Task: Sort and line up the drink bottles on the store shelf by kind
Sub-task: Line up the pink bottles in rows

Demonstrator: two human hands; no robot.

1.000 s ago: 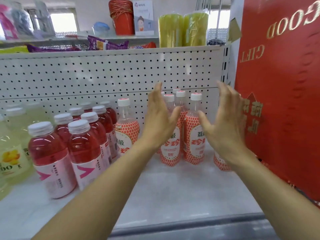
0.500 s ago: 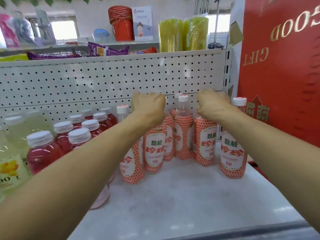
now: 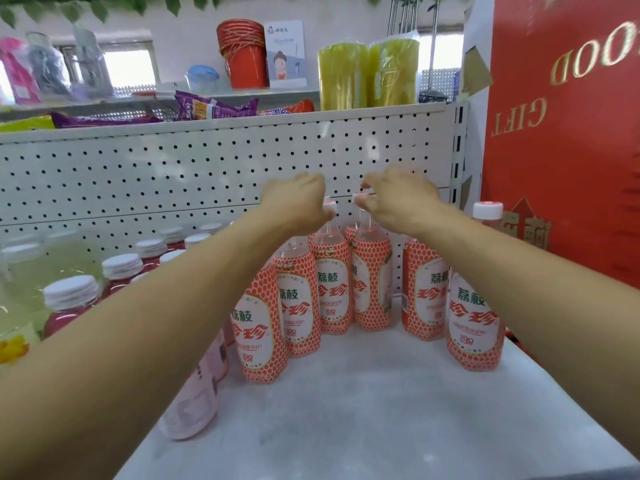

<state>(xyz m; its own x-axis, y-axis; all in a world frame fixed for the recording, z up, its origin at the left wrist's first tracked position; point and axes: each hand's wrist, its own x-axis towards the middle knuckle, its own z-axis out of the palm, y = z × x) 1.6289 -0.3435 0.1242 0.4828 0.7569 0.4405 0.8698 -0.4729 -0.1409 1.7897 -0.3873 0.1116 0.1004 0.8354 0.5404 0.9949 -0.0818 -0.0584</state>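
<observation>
Two bare hands reach forward over a cluster of six lychee drink bottles (image 3: 332, 292) with orange-red honeycomb labels. The right hand (image 3: 398, 199) pinches the pink-white cap of a rear lychee bottle (image 3: 370, 282) between thumb and curled fingers. The left hand (image 3: 298, 202) is curled, knuckles up, over the top of another bottle; whether it grips a cap cannot be told.

All six bottles stand upright at the back right of a white store shelf (image 3: 381, 410), in a loose arc against a white pegboard panel (image 3: 138, 174). To the left stand red drink bottles (image 3: 71, 296) with ridged white caps, and beyond them pale yellow-green bottles (image 3: 20, 271). A tall red gift box (image 3: 571, 150) with gold lettering walls the right side. On the upper shelf sit stacked red buckets (image 3: 242, 53), yellow-green wrapped rolls (image 3: 367, 77) and purple snack packets (image 3: 214, 107).
</observation>
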